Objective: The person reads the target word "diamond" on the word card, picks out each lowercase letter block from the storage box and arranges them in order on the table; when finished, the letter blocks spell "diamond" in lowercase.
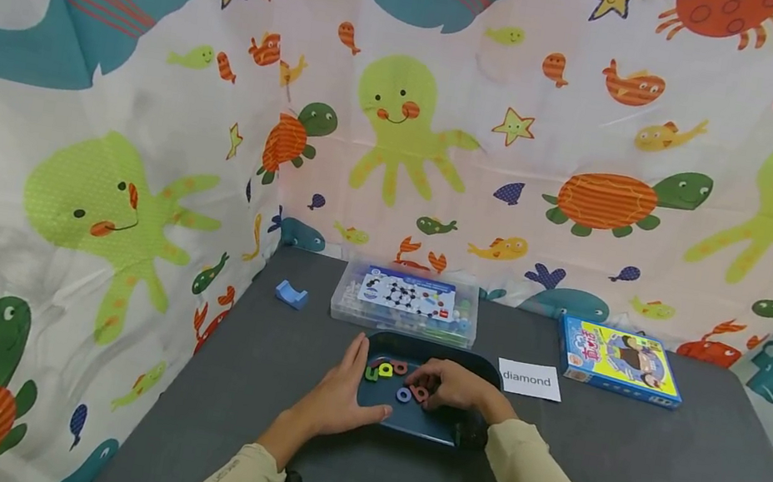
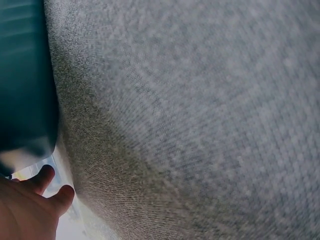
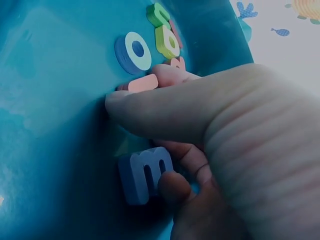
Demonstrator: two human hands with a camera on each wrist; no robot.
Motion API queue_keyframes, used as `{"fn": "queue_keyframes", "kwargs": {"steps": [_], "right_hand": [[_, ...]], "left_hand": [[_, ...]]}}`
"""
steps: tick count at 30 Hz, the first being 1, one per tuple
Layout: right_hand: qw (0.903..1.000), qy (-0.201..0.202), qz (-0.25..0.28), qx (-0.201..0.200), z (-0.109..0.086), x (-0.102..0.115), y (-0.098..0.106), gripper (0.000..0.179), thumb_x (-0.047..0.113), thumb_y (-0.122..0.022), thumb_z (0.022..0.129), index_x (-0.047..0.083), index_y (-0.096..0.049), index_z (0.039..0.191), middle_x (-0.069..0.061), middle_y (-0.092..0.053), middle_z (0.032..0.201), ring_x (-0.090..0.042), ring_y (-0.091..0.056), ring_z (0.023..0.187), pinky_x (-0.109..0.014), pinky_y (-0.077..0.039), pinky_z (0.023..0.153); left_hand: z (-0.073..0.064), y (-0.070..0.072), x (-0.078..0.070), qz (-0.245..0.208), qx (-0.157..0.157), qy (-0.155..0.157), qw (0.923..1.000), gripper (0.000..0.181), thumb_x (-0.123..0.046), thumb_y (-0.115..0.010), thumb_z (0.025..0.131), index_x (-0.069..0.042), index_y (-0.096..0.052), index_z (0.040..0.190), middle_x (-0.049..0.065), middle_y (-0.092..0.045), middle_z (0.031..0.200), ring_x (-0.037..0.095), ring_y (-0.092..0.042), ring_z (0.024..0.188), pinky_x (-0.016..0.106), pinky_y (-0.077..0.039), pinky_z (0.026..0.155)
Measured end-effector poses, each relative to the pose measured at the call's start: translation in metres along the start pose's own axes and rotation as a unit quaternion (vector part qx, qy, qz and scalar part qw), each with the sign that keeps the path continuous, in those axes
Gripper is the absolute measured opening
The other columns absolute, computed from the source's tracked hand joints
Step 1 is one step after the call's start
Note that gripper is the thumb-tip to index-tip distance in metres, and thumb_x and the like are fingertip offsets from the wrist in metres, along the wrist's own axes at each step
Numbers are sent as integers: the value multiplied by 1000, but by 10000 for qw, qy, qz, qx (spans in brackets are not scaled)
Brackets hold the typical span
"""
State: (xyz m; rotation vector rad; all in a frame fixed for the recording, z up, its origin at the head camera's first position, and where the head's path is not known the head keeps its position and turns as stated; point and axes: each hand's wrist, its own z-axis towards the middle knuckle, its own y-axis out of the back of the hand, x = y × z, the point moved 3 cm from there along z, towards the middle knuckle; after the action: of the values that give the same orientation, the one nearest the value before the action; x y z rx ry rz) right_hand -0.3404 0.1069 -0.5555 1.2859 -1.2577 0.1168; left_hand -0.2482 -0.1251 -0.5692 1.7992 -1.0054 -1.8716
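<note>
A dark teal tray (image 1: 428, 431) holds several coloured toy letters. My left hand (image 1: 341, 392) rests against its left side, fingers straight and thumb by the front rim; two fingertips (image 2: 62, 196) show beyond the tray wall in the left wrist view. Inside the tray, my right hand (image 1: 456, 389) pinches a red letter (image 3: 142, 83) between thumb and index finger, covering most of its shape. A blue letter m (image 3: 147, 172) lies by its lower fingers. Close by are a blue letter o (image 3: 133, 52), a yellow letter (image 1: 385, 370), a green letter (image 1: 371, 374) and another red letter (image 1: 399, 368).
Behind the tray stands a clear plastic case (image 1: 404, 324) with a printed label. A white card (image 1: 529, 380) reading "diamond" lies to the right, near a blue and yellow box (image 1: 618, 362). A light blue piece (image 1: 290, 294) sits at the back left of the grey table (image 1: 622, 481).
</note>
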Motion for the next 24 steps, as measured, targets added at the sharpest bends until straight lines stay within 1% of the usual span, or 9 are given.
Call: {"fn": "queue_keyframes", "kwargs": {"steps": [5, 6, 13, 19, 24], "right_hand": [[9999, 103, -94, -44, 0, 5, 1, 42, -10, -77, 85, 5, -76, 124, -5, -62, 107, -20, -55, 91, -38, -51, 82], [9999, 123, -99, -56, 1, 6, 1, 41, -10, -77, 85, 5, -76, 123, -5, -62, 107, -20, -55, 91, -38, -51, 82], [9997, 176, -39, -142, 0, 5, 2, 36, -8, -78, 86, 4, -76, 120, -5, -64, 104, -19, -55, 88, -36, -51, 79], [9983, 239, 418, -319, -3, 2, 3, 33, -7, -78, 87, -1, -75, 119, -9, -66, 95, -19, -57, 81, -34, -51, 73], [9953, 343, 724, -545, -5, 4, 2, 30, -8, -77, 89, -4, -73, 118, -11, -67, 94, -20, -59, 80, -32, -53, 73]], "left_hand": [[0, 2, -1, -34, -13, -71, 10000, 120, -57, -76, 93, -10, -1, 173, 5, 7, 180, 46, -27, 156, 71, -32, 116], [0, 2, -1, -28, -16, -63, 10000, 119, -58, -76, 93, -11, -1, 173, 5, 7, 180, 45, -26, 157, 71, -32, 117], [1, 2, -1, 61, -3, -19, 10000, 118, -60, -75, 94, -12, -1, 174, 3, 7, 180, 44, -26, 157, 68, -32, 118], [2, 0, -1, 53, -17, -62, 10000, 118, -60, -74, 93, -12, -3, 174, 5, 6, 180, 45, -27, 156, 69, -33, 117], [1, -1, 0, 32, -5, -34, 10000, 119, -60, -75, 93, -11, -3, 173, 5, 6, 180, 45, -28, 156, 69, -33, 117]]}}
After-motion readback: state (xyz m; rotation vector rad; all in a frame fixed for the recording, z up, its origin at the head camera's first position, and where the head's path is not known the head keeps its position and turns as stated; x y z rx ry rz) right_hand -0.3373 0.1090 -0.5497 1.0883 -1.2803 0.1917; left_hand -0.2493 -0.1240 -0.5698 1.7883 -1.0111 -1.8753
